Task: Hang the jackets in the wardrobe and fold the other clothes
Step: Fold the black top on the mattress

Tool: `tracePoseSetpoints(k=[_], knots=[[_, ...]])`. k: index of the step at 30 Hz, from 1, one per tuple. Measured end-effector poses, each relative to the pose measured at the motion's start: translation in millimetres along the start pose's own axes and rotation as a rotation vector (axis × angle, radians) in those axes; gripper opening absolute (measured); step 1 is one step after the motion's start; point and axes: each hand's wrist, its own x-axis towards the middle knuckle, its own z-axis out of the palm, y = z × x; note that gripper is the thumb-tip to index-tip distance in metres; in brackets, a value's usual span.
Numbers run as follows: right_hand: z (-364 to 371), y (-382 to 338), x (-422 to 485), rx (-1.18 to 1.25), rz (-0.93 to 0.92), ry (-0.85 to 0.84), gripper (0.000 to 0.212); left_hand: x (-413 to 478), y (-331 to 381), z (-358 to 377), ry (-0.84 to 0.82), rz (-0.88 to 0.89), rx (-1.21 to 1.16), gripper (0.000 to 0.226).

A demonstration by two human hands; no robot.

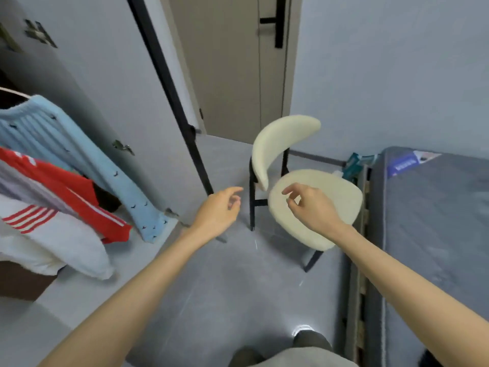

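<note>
Head view. Both hands are held out low in front of the body and carry nothing. The left hand (219, 210) hangs over the floor (225, 287) with fingers loosely curled. The right hand (312, 205) is above the seat of the cream chair (277, 139), its fingers also relaxed and its thumb close to the forefinger but pinching nothing.

Task items: three garments hang at the left inside the open wardrobe (92, 75): a light blue knit (53, 133), a red jacket (66, 186) with white stripes, and a white garment (53, 247) nearest. Their hangers are mostly out of frame. No loose clothing shows on the chair seat or on the grey mattress (436, 221) at the right.

Assessment: hanging appears largely done and the hands are between items. Recommended practice:
- Locate the next garment before reaching.
- Lift it by the shoulders with both hands so it drops flat.
- Fold on the mattress, the broadest flat surface, rather than on the small rounded seat.
- Keep clear of the wardrobe door's near edge when turning.
</note>
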Motion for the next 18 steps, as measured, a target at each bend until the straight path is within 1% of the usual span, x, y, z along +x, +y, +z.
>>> tracePoseSetpoints(k=[3, 8, 12, 18], knots=[[-25.3, 58.8, -37.5, 0.001, 0.159, 0.046, 0.022, 19.4, 40.8, 52.7, -0.13, 0.099, 0.007, 0.037], [-61.8, 145.1, -104.4, 0.01, 0.413, 0.097, 0.026, 39.7, 112.3, 136.9, -0.318, 0.196, -0.029, 0.038], [-81.3, 203.5, -161.8, 0.063, 0.582, 0.173, 0.025, 44.3, 171.7, 204.2, -0.465, 0.29, 0.008, 0.037], [-89.2, 274.8, -264.4, 0.109, 0.868, 0.231, 0.022, 29.7, 252.3, 301.8, -0.672, 0.459, 0.07, 0.038]])
